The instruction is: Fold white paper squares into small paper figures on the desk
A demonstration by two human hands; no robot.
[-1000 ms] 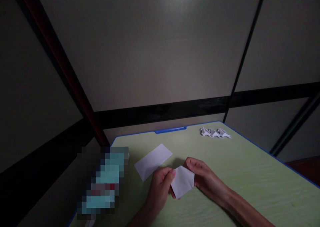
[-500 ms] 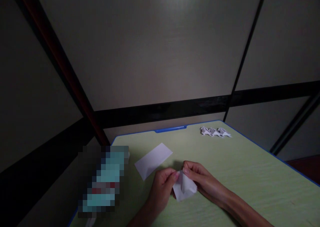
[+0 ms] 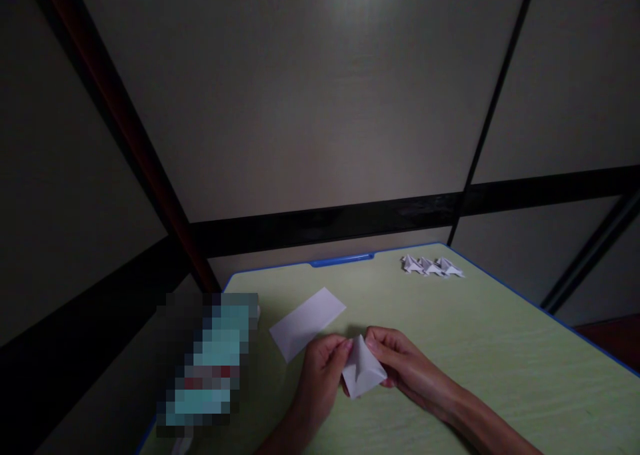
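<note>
A partly folded piece of white paper [image 3: 364, 371] is held between both hands just above the table. My left hand [image 3: 323, 375] pinches its left edge between thumb and fingers. With thumb and curled fingers, my right hand [image 3: 397, 353] grips its upper right side. The paper's top comes to a point, and a raised fold runs down its middle. Behind my left hand a flat white paper rectangle [image 3: 307, 323] lies on the table. My fingers hide the paper's gripped edges.
Three small folded paper figures [image 3: 430, 266] stand in a row at the table's far right. A pixelated, blurred-out object [image 3: 215, 358] lies along the left edge. The green table [image 3: 500, 348] has a blue rim and a blue handle [image 3: 343, 259] at its back, near a panelled wall.
The folded paper has turned a little and shifted slightly left, its top now forming a sharper point. My right hand's fingers have moved slightly. The loose rectangle and figures have stayed put.
</note>
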